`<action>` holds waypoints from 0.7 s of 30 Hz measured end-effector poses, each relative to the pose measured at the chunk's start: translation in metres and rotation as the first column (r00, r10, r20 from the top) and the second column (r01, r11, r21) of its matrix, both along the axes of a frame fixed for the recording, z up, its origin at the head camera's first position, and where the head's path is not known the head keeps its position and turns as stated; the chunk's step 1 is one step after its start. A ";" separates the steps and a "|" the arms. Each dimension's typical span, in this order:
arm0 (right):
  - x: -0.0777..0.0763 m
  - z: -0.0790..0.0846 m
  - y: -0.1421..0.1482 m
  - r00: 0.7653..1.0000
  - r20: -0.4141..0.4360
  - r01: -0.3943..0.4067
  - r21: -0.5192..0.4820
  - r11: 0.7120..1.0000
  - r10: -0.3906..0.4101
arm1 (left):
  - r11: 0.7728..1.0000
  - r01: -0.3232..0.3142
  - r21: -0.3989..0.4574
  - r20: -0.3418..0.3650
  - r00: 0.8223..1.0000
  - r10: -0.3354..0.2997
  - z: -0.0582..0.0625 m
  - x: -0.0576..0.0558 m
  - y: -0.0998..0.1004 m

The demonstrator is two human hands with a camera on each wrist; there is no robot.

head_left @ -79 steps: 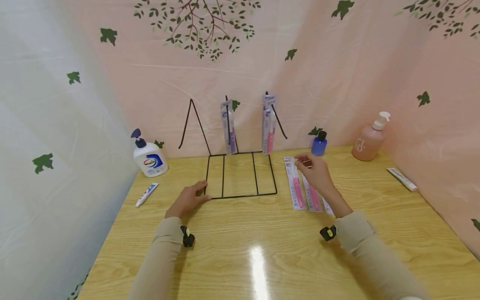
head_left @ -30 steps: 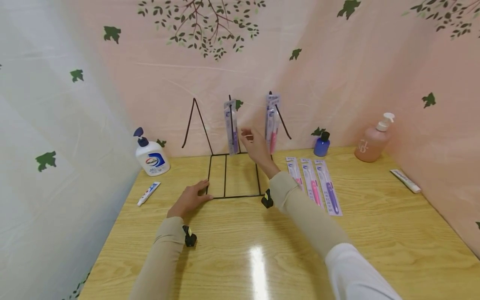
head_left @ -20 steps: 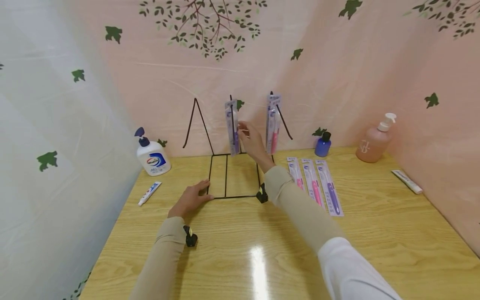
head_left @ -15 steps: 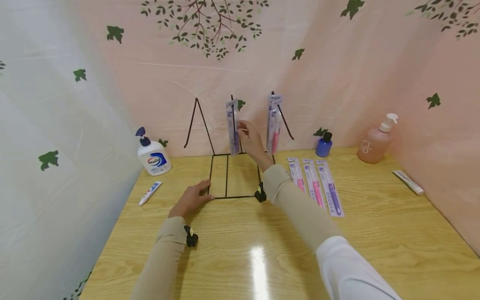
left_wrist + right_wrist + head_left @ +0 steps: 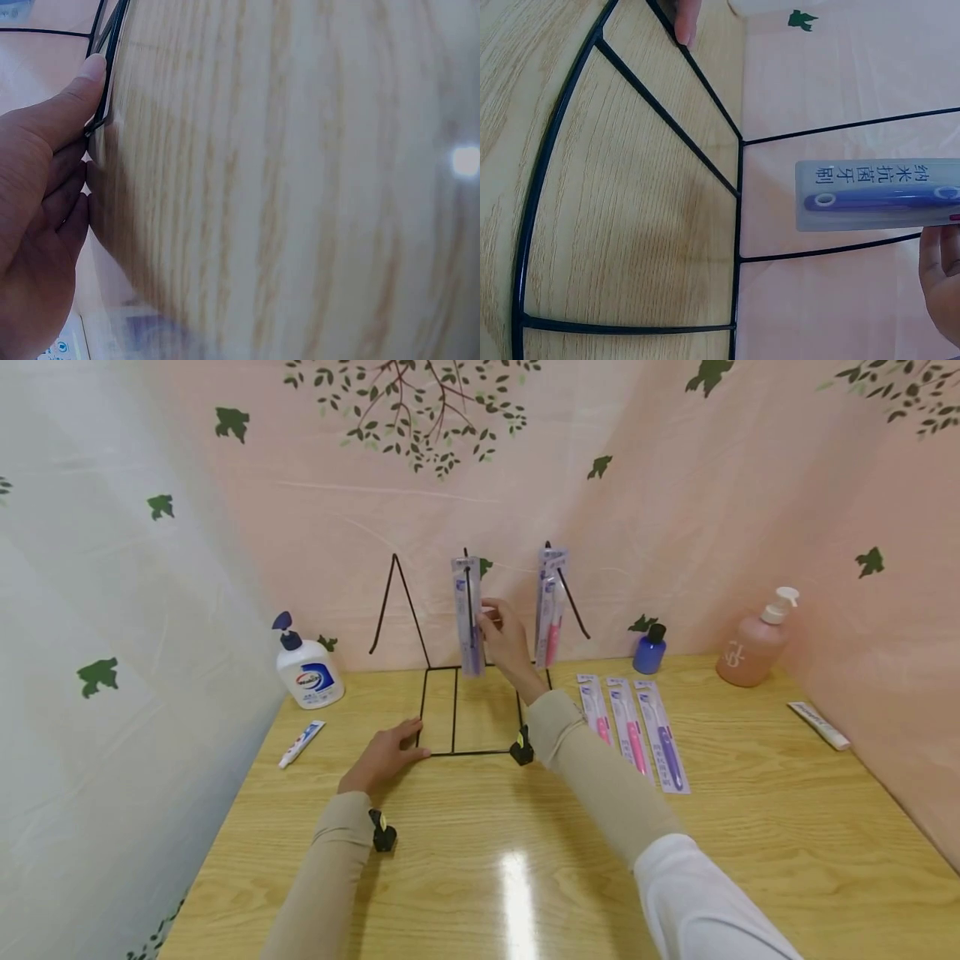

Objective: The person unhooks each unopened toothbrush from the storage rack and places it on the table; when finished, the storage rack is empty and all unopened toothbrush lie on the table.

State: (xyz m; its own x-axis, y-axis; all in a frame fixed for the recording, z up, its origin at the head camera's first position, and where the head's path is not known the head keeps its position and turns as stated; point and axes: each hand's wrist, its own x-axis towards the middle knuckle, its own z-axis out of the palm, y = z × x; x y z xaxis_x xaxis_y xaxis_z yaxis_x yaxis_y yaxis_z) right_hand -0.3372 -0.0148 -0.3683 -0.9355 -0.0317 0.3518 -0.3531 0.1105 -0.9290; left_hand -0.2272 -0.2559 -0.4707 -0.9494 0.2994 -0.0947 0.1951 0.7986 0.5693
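A black wire display rack [image 5: 480, 752] stands against the back wall, with three upright hooks. My left hand [image 5: 386, 756] holds its front left corner; in the left wrist view the thumb lies along the bar of the rack [image 5: 112, 67]. On the middle hook hangs a packaged purple toothbrush [image 5: 462, 627], and my right hand [image 5: 506, 639] pinches the package's right edge. The right wrist view shows the purple toothbrush's pack [image 5: 877, 177] and the fingers of the right hand [image 5: 939, 281] at its edge. Packaged pink toothbrushes [image 5: 550, 627] hang on the right hook.
Right of the rack lie three packaged toothbrushes [image 5: 633, 735], partly behind my right sleeve. A white pump bottle [image 5: 309, 681] and a toothpaste tube [image 5: 302, 745] are at left. A blue bottle [image 5: 649, 654], a pink pump bottle [image 5: 750, 652] and another tube [image 5: 819, 727] are at right.
My right hand has moved from the toothbrushes on the table to the middle hook and taken hold of the pack there. That pack has turned to face forward more. My left hand stays at the corner.
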 end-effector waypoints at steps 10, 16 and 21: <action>0.008 0.003 0.007 0.999 0.003 -0.034 -0.016 0.999 0.034 | 1.000 0.005 -0.012 -0.017 1.000 -0.005 0.002 0.001 0.000; 0.014 0.004 0.011 0.999 -0.004 -0.045 -0.004 0.999 0.045 | 1.000 0.010 -0.010 -0.031 0.999 -0.010 0.003 0.002 0.000; 0.022 0.003 0.014 0.998 -0.003 -0.063 -0.005 0.998 0.063 | 1.000 0.009 -0.005 -0.024 1.000 -0.009 0.003 0.002 0.000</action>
State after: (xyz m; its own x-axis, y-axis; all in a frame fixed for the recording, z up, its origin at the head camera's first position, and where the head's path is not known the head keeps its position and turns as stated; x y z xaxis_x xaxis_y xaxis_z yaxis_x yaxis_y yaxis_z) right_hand -0.3148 -0.0006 -0.3648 -0.9308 -0.0891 0.3544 -0.3615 0.0834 -0.9286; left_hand -0.2248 -0.2554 -0.4679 -0.9487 0.3076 -0.0735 0.2158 0.7994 0.5607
